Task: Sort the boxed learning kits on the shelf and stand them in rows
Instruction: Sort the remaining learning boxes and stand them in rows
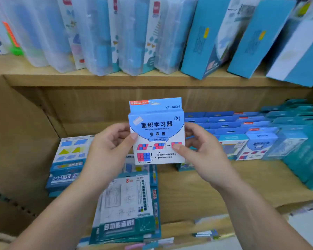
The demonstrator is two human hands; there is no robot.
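I hold a small blue-and-white boxed kit point(156, 131), marked YC-8834, upright in front of the wooden shelf point(197, 188). My left hand point(110, 148) grips its left edge with the thumb on the front. My right hand point(201, 150) grips its right edge, thumb on the lower front. Rows of the same blue kits point(242, 129) stand upright on the shelf to the right. A flat stack of larger teal kits point(126, 208) lies below my hands. Another flat stack of boxes point(69, 159) lies at the left.
An upper shelf board point(116, 79) carries leaning clear plastic cases point(98, 37) and tall blue boxes point(260, 38). A cardboard side wall point(20, 141) closes the left. Bare wood shows on the shelf between the stack and the rows.
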